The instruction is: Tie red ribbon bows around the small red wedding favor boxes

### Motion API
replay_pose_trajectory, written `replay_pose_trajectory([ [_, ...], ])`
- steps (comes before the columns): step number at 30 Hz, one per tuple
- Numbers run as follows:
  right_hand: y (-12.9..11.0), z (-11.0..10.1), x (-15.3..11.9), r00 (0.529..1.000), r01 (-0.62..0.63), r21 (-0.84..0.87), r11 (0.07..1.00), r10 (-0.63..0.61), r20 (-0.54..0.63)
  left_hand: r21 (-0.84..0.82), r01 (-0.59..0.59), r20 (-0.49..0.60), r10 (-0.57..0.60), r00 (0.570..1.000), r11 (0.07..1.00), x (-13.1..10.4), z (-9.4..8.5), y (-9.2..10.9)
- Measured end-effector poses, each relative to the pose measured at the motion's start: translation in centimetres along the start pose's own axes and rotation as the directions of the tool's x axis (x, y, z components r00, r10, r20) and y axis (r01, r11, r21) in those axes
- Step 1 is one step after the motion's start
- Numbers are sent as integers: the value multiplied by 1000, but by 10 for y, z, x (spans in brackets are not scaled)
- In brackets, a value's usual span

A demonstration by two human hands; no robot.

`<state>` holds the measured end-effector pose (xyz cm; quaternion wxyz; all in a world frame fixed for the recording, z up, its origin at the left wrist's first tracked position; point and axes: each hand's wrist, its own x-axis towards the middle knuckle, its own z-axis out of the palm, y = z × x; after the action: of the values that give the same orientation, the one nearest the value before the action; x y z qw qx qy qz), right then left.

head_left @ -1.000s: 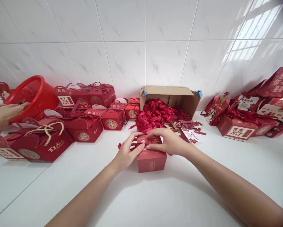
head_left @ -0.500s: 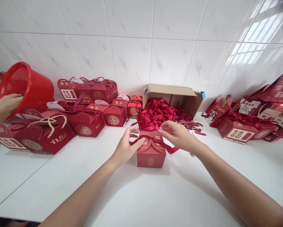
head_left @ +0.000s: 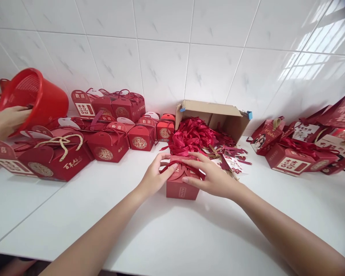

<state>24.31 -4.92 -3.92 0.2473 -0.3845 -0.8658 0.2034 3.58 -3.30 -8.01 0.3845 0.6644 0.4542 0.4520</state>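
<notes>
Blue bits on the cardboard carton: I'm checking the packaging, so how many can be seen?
2 in view: the left blue bit and the right blue bit, near opposite ends of the upper edge of the open carton. More may be hidden on its far sides.

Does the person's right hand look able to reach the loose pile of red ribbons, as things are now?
Probably yes: the right hand is at the top of the small red box, and the ribbon pile lies just beyond, spilling from the open side of the cardboard carton.

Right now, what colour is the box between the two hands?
The box is red with paler front print, best seen in the head view.
</notes>
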Motion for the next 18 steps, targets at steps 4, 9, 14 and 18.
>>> replay_pose_trajectory([
  [4,4,4,1,998,39,22,999,-38,-47,-14,15,-10,-15,1000,1000,0,0,-1],
  [9,5,5,2,997,56,42,998,-53,-60,-31,27,-9,-27,1000,999,0,1,0],
  [14,4,-9,-1,985,-101,-37,994,95,-144,-9,84,-72,-84,994,996,1,0,2],
  [18,5,-20,-3,926,-366,-50,929,358,-117,-128,300,96,-289,952,945,3,-3,5],
])
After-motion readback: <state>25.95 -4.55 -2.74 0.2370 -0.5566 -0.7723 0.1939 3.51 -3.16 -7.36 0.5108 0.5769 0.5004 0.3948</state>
